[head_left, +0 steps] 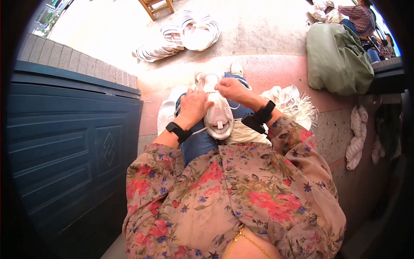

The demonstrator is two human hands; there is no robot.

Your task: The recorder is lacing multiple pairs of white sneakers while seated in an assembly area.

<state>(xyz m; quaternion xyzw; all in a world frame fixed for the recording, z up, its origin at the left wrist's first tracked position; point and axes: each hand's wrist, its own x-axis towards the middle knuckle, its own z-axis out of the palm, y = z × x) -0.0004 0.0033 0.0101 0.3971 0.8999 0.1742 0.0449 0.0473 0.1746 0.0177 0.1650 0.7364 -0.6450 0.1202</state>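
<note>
A pale pink and white sneaker [219,117] rests on my lap, its heel toward me. My left hand [195,106] grips the sneaker's left side near the lacing, with the thumb over its opening. Just above the lacing on the other side, my right hand [235,91] is closed in a pinch. What its fingertips hold is too small to make out. Thin pale strands hang beside the shoe on both sides. By my right leg lies a large bundle of white laces [286,101] with loose, fringed ends.
White shoes [166,115] lie left of my legs. Coiled white bundles [199,34] rest on the floor ahead, near a wooden stool [156,7]. A blue panelled door [64,138] stands left. A big green sack [338,58] and a seated person [361,19] are far right.
</note>
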